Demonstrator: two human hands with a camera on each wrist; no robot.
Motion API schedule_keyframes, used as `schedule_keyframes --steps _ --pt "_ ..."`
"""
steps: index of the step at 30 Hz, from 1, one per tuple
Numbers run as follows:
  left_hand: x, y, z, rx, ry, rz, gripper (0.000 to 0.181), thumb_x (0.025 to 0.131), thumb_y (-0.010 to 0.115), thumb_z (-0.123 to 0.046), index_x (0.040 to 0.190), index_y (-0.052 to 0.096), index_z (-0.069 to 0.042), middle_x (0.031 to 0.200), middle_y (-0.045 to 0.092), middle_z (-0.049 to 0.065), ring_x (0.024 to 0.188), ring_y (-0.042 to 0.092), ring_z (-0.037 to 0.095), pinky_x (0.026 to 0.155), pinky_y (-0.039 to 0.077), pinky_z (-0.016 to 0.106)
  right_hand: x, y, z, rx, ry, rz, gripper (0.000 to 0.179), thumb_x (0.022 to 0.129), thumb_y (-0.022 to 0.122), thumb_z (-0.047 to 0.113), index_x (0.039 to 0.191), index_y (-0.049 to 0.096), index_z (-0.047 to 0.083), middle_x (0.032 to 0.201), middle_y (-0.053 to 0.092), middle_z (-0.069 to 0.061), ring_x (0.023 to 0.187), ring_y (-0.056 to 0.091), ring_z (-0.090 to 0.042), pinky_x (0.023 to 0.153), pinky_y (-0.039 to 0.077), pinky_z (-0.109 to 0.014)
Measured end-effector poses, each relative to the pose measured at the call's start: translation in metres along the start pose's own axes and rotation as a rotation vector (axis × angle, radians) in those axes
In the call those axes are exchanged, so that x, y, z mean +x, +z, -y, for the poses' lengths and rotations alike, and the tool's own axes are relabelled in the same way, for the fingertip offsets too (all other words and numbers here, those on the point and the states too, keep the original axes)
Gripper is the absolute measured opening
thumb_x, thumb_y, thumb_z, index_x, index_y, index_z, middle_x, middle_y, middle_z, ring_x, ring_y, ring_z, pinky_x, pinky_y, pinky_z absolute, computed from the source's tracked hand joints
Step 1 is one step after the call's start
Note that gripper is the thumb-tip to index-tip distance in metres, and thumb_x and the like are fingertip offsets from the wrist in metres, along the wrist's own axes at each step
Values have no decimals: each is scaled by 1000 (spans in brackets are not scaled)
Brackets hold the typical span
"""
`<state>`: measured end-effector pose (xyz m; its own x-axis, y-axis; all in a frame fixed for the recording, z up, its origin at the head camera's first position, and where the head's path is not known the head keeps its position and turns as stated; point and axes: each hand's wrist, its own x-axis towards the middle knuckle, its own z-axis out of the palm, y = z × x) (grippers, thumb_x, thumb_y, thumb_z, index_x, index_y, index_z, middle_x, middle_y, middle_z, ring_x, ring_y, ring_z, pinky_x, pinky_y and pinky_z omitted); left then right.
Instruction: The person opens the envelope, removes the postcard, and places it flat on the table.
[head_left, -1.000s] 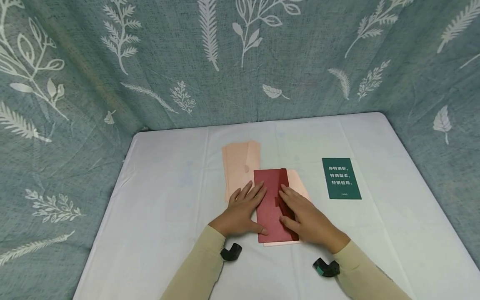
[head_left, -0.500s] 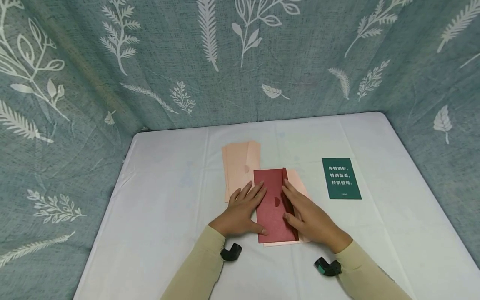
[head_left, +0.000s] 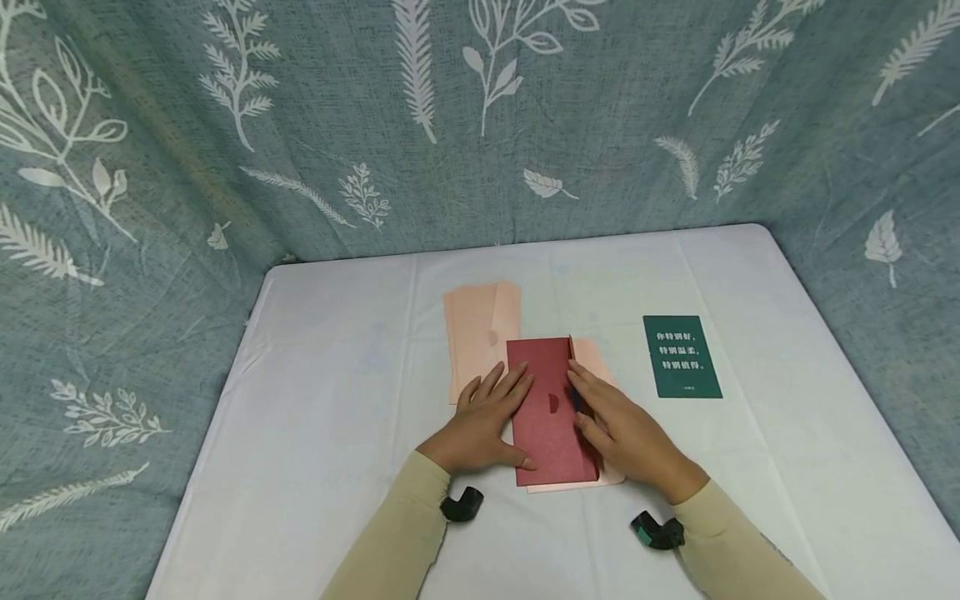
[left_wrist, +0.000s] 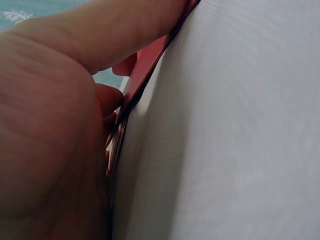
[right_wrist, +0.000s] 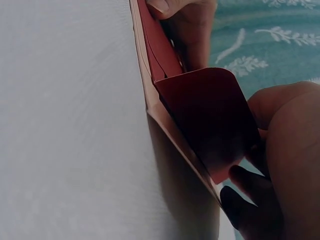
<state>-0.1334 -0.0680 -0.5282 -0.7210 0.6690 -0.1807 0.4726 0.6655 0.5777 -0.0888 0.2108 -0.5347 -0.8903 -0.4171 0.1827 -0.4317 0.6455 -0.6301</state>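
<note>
In the head view a red envelope (head_left: 542, 433) lies in the middle of the table, its long side pointing away from me, on top of a peach envelope (head_left: 596, 362). My left hand (head_left: 480, 421) rests on its left side, fingers spread and thumb near the bottom edge. Along the right edge, my right hand (head_left: 626, 429) touches the raised red flap with extended fingers. The right wrist view shows that flap (right_wrist: 200, 120) standing up dark over the peach layer, the thumb and fingertips at its outer edge. From the left wrist, the thumb (left_wrist: 120, 32) presses the red paper.
Further back, a stack of peach envelopes (head_left: 476, 321) partly touches the red one. A green card (head_left: 682, 357) with white writing lies to the right on the white table (head_left: 322, 400). Teal leaf-patterned cloth (head_left: 315, 108) hangs around the table.
The red flap has turned from leaning over the envelope's front to standing almost edge-on at the right side. My right hand has shifted slightly right with it; the left hand has stayed put.
</note>
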Motion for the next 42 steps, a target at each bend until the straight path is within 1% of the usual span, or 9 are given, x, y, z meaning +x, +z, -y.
schedule_keyframes --steps 4,11,16,21,24,29,32,37,42 --pt "0 0 0 -1 4 -3 126 83 90 -59 175 17 -14 182 2 -3 165 -12 22 127 -3 55 0 -2 0 12 23 17 67 108 66 13 168 38 2 177 31 -6 158 34 -30 119 38 -55" --pt "0 0 0 -9 3 -2 126 83 90 -60 175 17 -14 182 2 -4 165 -13 21 127 -4 54 0 -4 -2 18 37 11 65 109 64 11 168 37 1 176 32 -8 158 34 -31 119 38 -56" --pt "0 0 -1 -9 0 -3 126 82 90 -60 175 17 -14 182 2 -4 165 -13 22 127 -4 55 -1 -4 -4 -6 39 -4 65 108 64 12 167 39 1 176 33 -8 158 35 -32 118 39 -56" --pt "0 0 0 -13 6 -9 126 82 90 -60 175 19 -14 182 3 -2 165 -11 24 127 -2 57 -5 -6 -6 -20 58 -14 66 108 65 12 167 39 0 176 32 -8 158 35 -32 118 39 -55" --pt "0 0 0 -14 5 -9 126 82 90 -60 175 19 -14 182 3 -3 165 -12 24 127 -3 57 -8 -6 -9 -39 81 -24 66 107 66 12 166 39 -1 176 32 -10 157 35 -33 118 40 -56" --pt "-1 0 1 -11 1 -3 127 83 90 -60 175 16 -15 182 0 -4 164 -14 21 127 -5 54 -11 -5 -13 -89 119 -46 67 105 70 11 164 42 -3 172 37 -16 155 40 -38 113 45 -56" --pt "-1 1 1 -12 2 -4 127 83 89 -60 175 15 -15 182 0 -4 164 -14 21 126 -5 54 -12 -4 -15 -111 129 -32 65 105 71 10 162 45 -5 171 40 -18 154 40 -39 113 45 -56" --pt "-1 2 2 -12 5 -8 127 83 89 -60 175 16 -15 182 1 -4 165 -13 22 126 -4 54 -12 -3 -15 -148 130 16 59 106 70 12 160 50 -4 169 43 -17 158 34 -37 116 41 -56" --pt "0 3 3 -13 6 -18 127 82 90 -60 175 16 -15 182 1 -4 165 -12 21 126 -5 54 -11 -2 -13 -173 122 27 56 106 70 13 157 53 -4 168 44 -18 158 33 -37 116 41 -55"
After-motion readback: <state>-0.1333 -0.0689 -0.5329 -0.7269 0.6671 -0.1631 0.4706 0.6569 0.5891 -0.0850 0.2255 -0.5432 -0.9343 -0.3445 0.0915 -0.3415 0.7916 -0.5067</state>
